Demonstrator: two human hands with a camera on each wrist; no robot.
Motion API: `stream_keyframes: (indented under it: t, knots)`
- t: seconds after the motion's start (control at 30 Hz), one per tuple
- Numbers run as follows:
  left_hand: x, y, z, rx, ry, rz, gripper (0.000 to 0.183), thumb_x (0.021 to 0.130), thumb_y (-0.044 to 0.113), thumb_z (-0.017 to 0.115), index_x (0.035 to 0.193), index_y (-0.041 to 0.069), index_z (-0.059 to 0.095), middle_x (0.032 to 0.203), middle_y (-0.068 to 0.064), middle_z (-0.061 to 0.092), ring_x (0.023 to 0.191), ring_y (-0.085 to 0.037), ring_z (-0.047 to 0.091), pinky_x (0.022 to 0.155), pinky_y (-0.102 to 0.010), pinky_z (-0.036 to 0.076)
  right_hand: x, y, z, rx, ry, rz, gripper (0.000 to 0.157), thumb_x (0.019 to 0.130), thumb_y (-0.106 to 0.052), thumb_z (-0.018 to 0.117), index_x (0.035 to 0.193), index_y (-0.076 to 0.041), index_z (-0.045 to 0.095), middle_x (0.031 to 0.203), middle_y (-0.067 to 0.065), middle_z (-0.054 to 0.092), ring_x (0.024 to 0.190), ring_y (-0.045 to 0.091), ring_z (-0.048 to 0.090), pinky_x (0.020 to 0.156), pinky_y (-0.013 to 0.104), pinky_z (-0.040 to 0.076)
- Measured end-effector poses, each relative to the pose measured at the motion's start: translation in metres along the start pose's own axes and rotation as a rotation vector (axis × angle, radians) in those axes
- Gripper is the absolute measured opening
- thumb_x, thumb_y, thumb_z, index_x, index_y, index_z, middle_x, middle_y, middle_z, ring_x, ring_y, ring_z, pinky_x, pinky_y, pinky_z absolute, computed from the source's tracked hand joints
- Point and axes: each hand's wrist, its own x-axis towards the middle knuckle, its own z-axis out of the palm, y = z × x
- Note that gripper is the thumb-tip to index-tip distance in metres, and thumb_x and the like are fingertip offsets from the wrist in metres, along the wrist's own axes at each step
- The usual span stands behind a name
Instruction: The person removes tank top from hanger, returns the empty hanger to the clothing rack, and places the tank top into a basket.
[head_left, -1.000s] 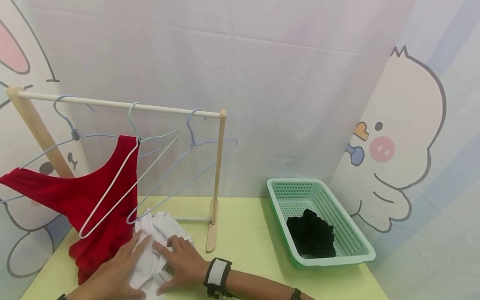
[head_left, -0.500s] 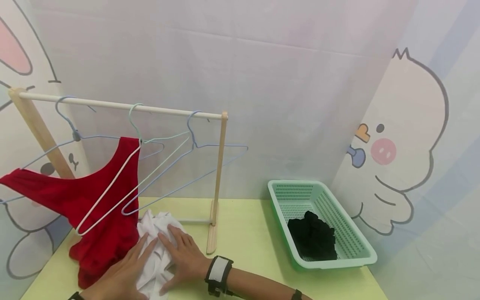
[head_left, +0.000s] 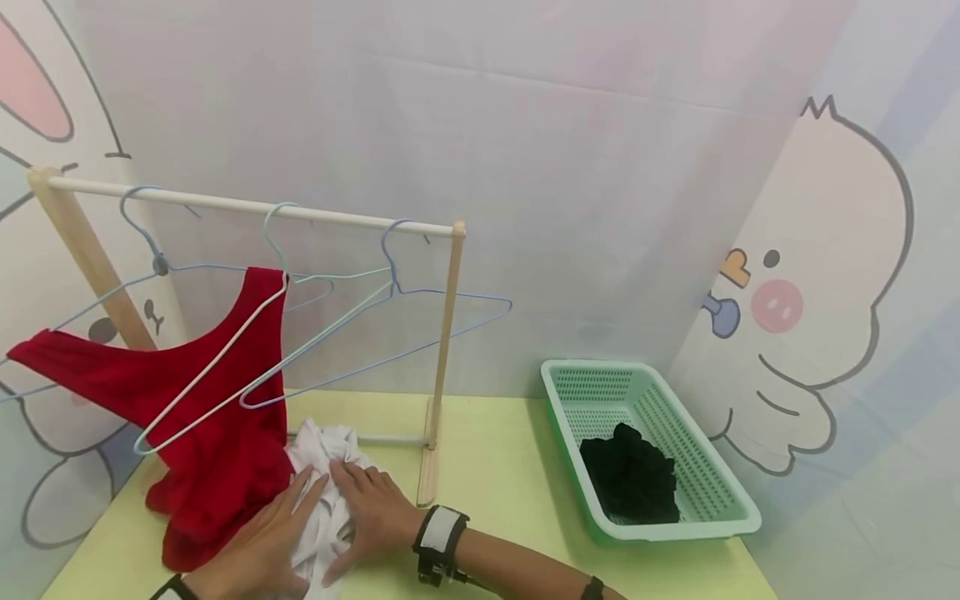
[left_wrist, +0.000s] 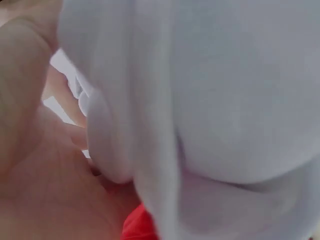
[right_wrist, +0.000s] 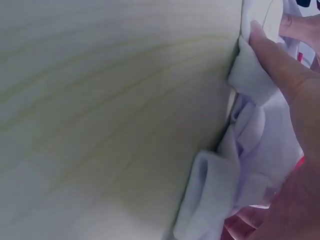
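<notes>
A crumpled white garment [head_left: 318, 450] lies on the table in front of the rack, its folds filling most of the left wrist view. My left hand [head_left: 262, 542] rests along its left side with fingers extended. From the right, my right hand [head_left: 378, 508] presses on it, fingers spread and fairly straight. In the right wrist view, the thumb [right_wrist: 280, 60] touches the bunched fabric, and loose folds trail toward the bottom. A red sleeveless garment [head_left: 225, 400] hangs just left of the hands, its lower part bunched on the table.
The wooden rack [head_left: 446, 333] carries a pale green hanger [head_left: 206, 367] and a blue hanger [head_left: 375, 364] directly above the hands. At the right, a green basket [head_left: 712, 483] contains black cloth [head_left: 630, 475]. A printed curtain [head_left: 562, 208] stands behind the yellow table [head_left: 495, 467].
The pale green and blue hangers have swung on the bar, the blue one's right end moving rightward. Both hands stay on the white garment, which looks more gathered. The head view has shifted slightly.
</notes>
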Motion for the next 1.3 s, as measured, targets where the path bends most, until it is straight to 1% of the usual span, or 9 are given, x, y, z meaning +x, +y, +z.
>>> stream_keyframes:
  t: [0.23, 0.43, 0.57, 0.7, 0.73, 0.83, 0.97, 1.13, 1.3]
  knots:
    - [-0.002, 0.006, 0.002, 0.139, 0.091, 0.112, 0.129, 0.053, 0.034, 0.094, 0.156, 0.008, 0.020, 0.162, -0.013, 0.016, 0.145, -0.033, 0.018, 0.113, -0.057, 0.024, 0.000, -0.004, -0.008, -0.084, 0.031, -0.008, 0.135, 0.057, -0.087, 0.065, 0.157, -0.015, 0.013, 0.143, -0.004, 0.039, 0.117, 0.009, 0.045, 0.100, 0.023, 0.039]
    - [-0.002, 0.009, 0.006, 0.181, 0.144, 0.164, 0.126, 0.055, 0.032, 0.093, 0.155, 0.004, 0.022, 0.161, -0.016, 0.017, 0.145, -0.033, 0.018, 0.114, -0.056, 0.023, 0.000, -0.007, -0.010, -0.148, 0.049, -0.038, 0.114, 0.060, -0.085, 0.067, 0.147, -0.018, 0.036, 0.120, -0.011, 0.049, 0.096, 0.003, 0.048, 0.078, 0.014, 0.038]
    - [-0.003, 0.009, 0.008, 0.184, 0.194, 0.223, 0.122, 0.058, 0.030, 0.092, 0.154, 0.002, 0.022, 0.160, -0.016, 0.020, 0.145, -0.033, 0.019, 0.120, -0.034, -0.001, -0.002, -0.007, -0.010, -0.148, 0.053, -0.065, 0.097, 0.067, -0.078, 0.068, 0.140, -0.019, 0.046, 0.117, -0.013, 0.053, 0.098, 0.001, 0.051, 0.077, 0.013, 0.038]
    - [-0.002, 0.010, 0.009, 0.192, 0.258, 0.283, 0.113, 0.060, 0.025, 0.089, 0.152, 0.000, 0.028, 0.159, -0.017, 0.024, 0.145, -0.034, 0.023, 0.108, -0.014, -0.017, -0.003, -0.004, -0.008, -0.136, 0.059, -0.096, 0.087, 0.072, -0.071, 0.069, 0.137, -0.017, 0.051, 0.120, -0.012, 0.057, 0.102, 0.001, 0.054, 0.079, 0.013, 0.042]
    - [-0.002, 0.010, 0.009, 0.191, 0.268, 0.288, 0.112, 0.060, 0.025, 0.089, 0.152, 0.000, 0.029, 0.159, -0.016, 0.025, 0.145, -0.034, 0.024, 0.109, -0.015, -0.015, -0.003, -0.002, -0.007, -0.129, 0.065, -0.104, 0.083, 0.073, -0.069, 0.070, 0.135, -0.017, 0.053, 0.120, -0.011, 0.058, 0.102, 0.001, 0.055, 0.079, 0.013, 0.042]
    - [0.002, 0.011, 0.011, 0.195, 0.302, 0.317, 0.109, 0.061, 0.025, 0.088, 0.151, -0.001, 0.031, 0.158, -0.017, 0.027, 0.143, -0.035, 0.027, 0.120, -0.036, 0.009, -0.003, 0.002, -0.004, -0.098, 0.097, -0.135, 0.066, 0.074, -0.061, 0.074, 0.122, -0.018, 0.061, 0.111, -0.011, 0.062, 0.095, 0.000, 0.057, 0.077, 0.012, 0.044]
    - [0.010, 0.010, 0.013, 0.187, 0.325, 0.348, 0.110, 0.063, 0.031, 0.089, 0.149, -0.004, 0.031, 0.155, -0.022, 0.030, 0.139, -0.038, 0.033, 0.104, -0.059, 0.037, -0.003, 0.006, -0.002, -0.024, 0.136, -0.171, 0.047, 0.074, -0.050, 0.079, 0.108, -0.020, 0.066, 0.100, -0.014, 0.065, 0.084, -0.004, 0.058, 0.070, 0.009, 0.044]
    - [0.017, 0.013, 0.014, 0.157, 0.271, 0.315, 0.106, 0.066, 0.033, 0.089, 0.148, -0.005, 0.033, 0.152, -0.022, 0.036, 0.137, -0.038, 0.037, 0.105, -0.053, 0.039, -0.006, 0.012, 0.000, 0.068, 0.122, -0.190, 0.042, 0.074, -0.042, 0.082, 0.106, -0.020, 0.066, 0.097, -0.016, 0.065, 0.080, -0.008, 0.054, 0.066, 0.007, 0.042]
    - [0.018, 0.018, 0.011, 0.118, 0.186, 0.268, 0.097, 0.070, 0.027, 0.086, 0.145, -0.007, 0.036, 0.145, -0.023, 0.044, 0.132, -0.039, 0.043, 0.104, -0.055, 0.039, -0.008, 0.016, -0.004, 0.161, 0.059, -0.193, 0.046, 0.078, -0.038, 0.081, 0.116, -0.018, 0.065, 0.104, -0.015, 0.066, 0.084, -0.009, 0.053, 0.069, 0.006, 0.041]
